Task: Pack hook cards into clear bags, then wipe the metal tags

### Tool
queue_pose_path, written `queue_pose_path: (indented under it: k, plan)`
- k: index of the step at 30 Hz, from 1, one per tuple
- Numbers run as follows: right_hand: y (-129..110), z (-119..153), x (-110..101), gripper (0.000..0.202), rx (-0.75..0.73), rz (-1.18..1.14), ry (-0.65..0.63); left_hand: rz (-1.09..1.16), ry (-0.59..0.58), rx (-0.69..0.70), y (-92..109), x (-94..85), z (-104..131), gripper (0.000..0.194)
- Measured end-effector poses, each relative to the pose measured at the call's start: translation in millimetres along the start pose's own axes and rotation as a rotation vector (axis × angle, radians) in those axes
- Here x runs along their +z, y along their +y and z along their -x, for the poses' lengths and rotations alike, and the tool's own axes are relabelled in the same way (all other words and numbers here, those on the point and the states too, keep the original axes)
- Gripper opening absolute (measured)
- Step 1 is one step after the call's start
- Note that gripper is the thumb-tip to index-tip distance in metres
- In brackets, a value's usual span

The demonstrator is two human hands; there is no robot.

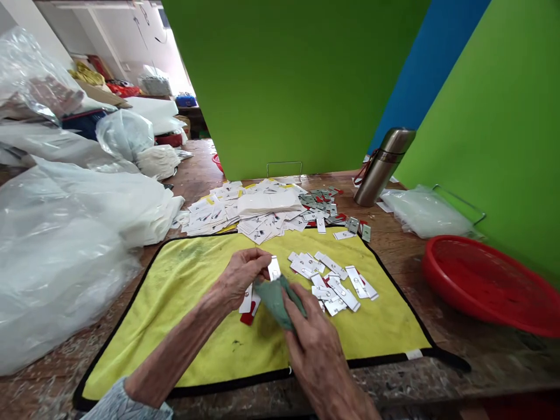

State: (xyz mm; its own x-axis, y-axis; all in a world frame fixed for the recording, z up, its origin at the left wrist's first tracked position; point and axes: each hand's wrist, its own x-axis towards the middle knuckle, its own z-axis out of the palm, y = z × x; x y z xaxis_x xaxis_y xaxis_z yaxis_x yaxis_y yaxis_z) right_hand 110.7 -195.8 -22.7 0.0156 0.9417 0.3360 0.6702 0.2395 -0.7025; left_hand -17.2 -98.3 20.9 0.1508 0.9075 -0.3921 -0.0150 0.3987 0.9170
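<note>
Left hand (245, 271) pinches a metal plate (274, 268), right hand (317, 338) clutches a green cloth (275, 302); hard rubbing could dislodge the plate.

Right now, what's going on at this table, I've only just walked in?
The person's left hand holds a small silvery strip above a yellow mat, while the right hand holds a green cloth at its lower end. More strips lie loosely on the mat to the right. Behind it are piled printed papers, with a metal flask standing farther right.
</note>
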Motion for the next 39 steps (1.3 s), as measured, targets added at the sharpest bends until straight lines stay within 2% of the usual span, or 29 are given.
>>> queue_pose_path:
  k: [3,5,7,9,13,15,17,19,20,23,25,27,29,33,35,39]
  plan:
    - [-1,-1,-11,0.034,0.351,-0.358,-0.046,0.028,-0.009,-0.019,-3,-3.4,4,0.022]
    - [-6,-11,-12,0.035,0.496,-0.592,-0.059,0.034,-0.044,0.019,-7,0.0,10,0.026]
    - [-12,-21,-7,0.033,0.511,-0.705,-0.076,0.009,-0.045,0.087,-12,3.7,16,0.029]
    - [-17,-25,-2,0.028,0.523,-0.718,-0.125,-0.034,-0.049,0.11,-17,2.3,22,0.032]
    - [-16,-13,-4,0.021,0.529,-0.768,-0.32,-0.148,-0.026,0.078,-23,-23.1,25,0.037]
    - [-14,-4,-11,0.021,0.539,-0.771,-0.37,-0.32,0.045,0.112,-22,-38.4,23,0.036]
    - [-12,4,-18,0.021,0.548,-0.78,-0.39,-0.596,0.17,0.219,-18,-45.1,18,0.035]
    - [-10,7,-21,0.022,0.538,-0.792,-0.407,-0.853,0.229,0.401,-14,-37.8,8,0.033]
    - [-10,8,-22,0.022,0.533,-0.786,-0.413,-0.945,0.192,0.509,-13,-29.1,1,0.03]
    - [-6,9,-21,0.026,0.527,-0.726,-0.412,-1.144,-0.138,0.772,-13,7.5,-23,0.025]
    - [-3,10,-20,0.029,0.52,-0.686,-0.392,-1.301,-0.264,0.85,-15,29.2,-38,0.024]
    - [0,13,-20,0.031,0.513,-0.675,-0.372,-1.406,-0.316,0.868,-17,41.5,-48,0.021]
    - [2,14,-22,0.034,0.522,-0.694,-0.356,-1.422,-0.314,0.862,-17,44.2,-52,0.016]
    - [2,13,-25,0.039,0.527,-0.756,-0.393,-1.284,-0.309,0.774,-11,37.0,-52,0.005]
    - [2,12,-26,0.04,0.524,-0.769,-0.415,-1.167,-0.308,0.714,-6,34.3,-51,0.006]
    - [2,13,-24,0.042,0.547,-0.775,-0.374,-0.9,-0.258,0.577,4,32.7,-52,0.01]
